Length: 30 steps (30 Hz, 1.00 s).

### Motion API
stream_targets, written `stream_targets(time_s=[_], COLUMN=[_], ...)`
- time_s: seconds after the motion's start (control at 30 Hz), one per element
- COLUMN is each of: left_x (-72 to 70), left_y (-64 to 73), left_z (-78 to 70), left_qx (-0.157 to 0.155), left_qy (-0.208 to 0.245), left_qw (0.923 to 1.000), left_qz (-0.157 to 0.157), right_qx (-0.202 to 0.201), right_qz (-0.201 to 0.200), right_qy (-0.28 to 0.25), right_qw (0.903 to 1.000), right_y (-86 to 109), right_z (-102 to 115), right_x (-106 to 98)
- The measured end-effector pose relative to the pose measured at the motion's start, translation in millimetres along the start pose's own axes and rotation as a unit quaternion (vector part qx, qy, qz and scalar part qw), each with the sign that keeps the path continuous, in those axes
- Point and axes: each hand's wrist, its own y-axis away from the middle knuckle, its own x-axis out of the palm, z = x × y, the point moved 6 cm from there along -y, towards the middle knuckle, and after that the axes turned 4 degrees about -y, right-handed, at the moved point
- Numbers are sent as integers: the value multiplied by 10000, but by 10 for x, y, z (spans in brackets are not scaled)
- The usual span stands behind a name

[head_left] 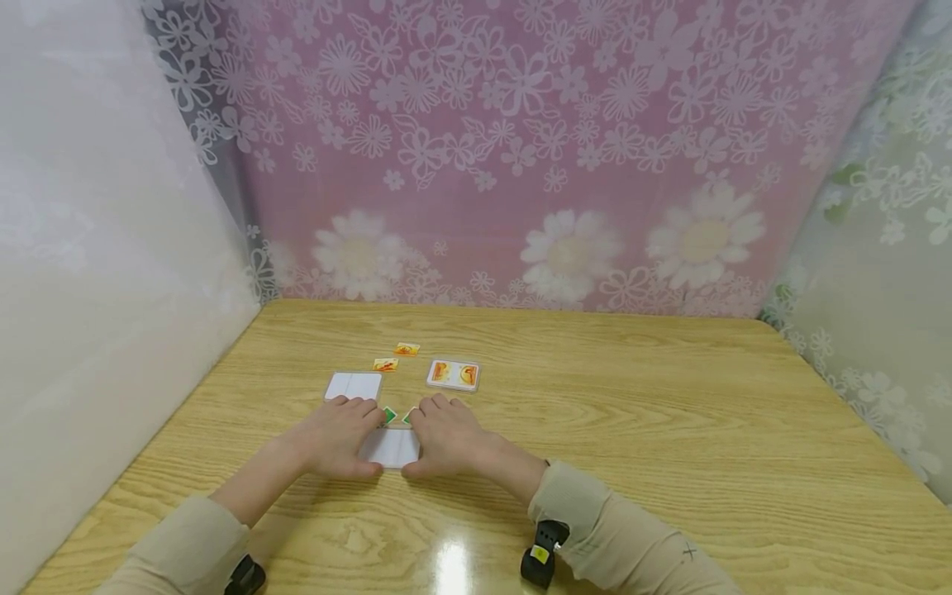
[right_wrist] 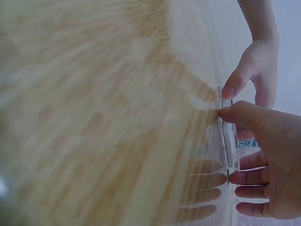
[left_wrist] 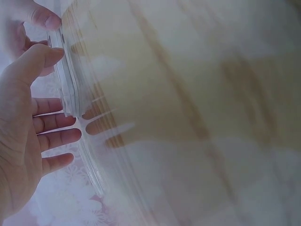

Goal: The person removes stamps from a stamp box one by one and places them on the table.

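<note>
A flat white rectangular panel with clear plastic edges (head_left: 392, 447) lies near the table's front left, a faint line down its middle. My left hand (head_left: 338, 436) grips its left end, thumb on the near edge, fingers beyond. On the opposite end my right hand (head_left: 449, 434) grips likewise. Both wrist views show the thumbs close together on the clear edge (left_wrist: 70, 80). Just beyond the panel, by the index fingers, are a small green picture piece (head_left: 390, 415) and another green piece (head_left: 406, 416), both partly covered; whether fingers touch them I cannot tell.
Another white panel (head_left: 354, 386) lies behind my left hand. Farther back are two loose orange picture pieces (head_left: 406, 349) (head_left: 385, 364). A clear-edged panel with two orange pictures (head_left: 454, 374) lies right of them. The wood-grain table (head_left: 632, 413) reaches a floral curtain (head_left: 476, 165).
</note>
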Motion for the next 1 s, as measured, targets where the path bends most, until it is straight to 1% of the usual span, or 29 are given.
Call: stream_targets(time_s=[0.13, 0.47, 0.73, 1.0], left_x=[-12, -19, -12, 1], left_y=[5, 24, 36, 50], left_z=[-9, -22, -5, 6], left_qx=[57, 86, 20, 32], left_qy=[-99, -176, -105, -76], left_qw=[9999, 9997, 9999, 9999], left_qz=[-95, -122, -121, -121], right_qx=[0, -72, -95, -116], right_qz=[-9, -64, -49, -52], right_qy=[0, 39, 24, 27], right_qw=[10000, 9999, 9999, 9999], right_y=[2, 3, -22, -42], right_z=[0, 9, 18, 28], right_x=[-1, 7, 17, 25])
